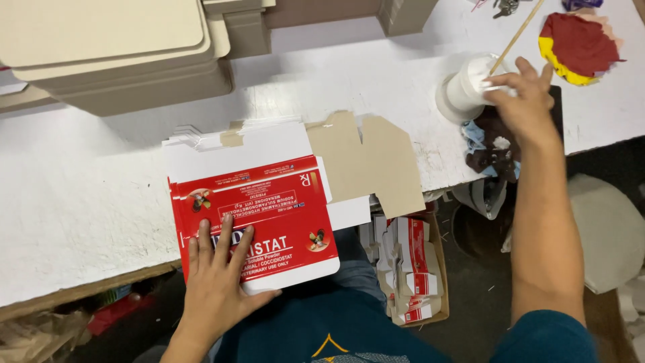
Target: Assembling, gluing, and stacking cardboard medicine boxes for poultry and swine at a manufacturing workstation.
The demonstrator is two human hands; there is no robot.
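One head camera looks steeply down — close — over the table [80, 202].

White table [80, 202] carries red cartons [259, 215], white cup [463, 91], grey boards [114, 47].

Stacks of beige board [114, 54] are sitting at the back of the white table [67, 202]; a red-and-yellow rag [578, 47] is lying far right, folded cartons [410, 275] filling a floor box

Bright even overhead light, white table [80, 202] nearly glaring at nine o'clock, floor stayed dim at five o'clock, right hand [521, 101] slightly blurred.
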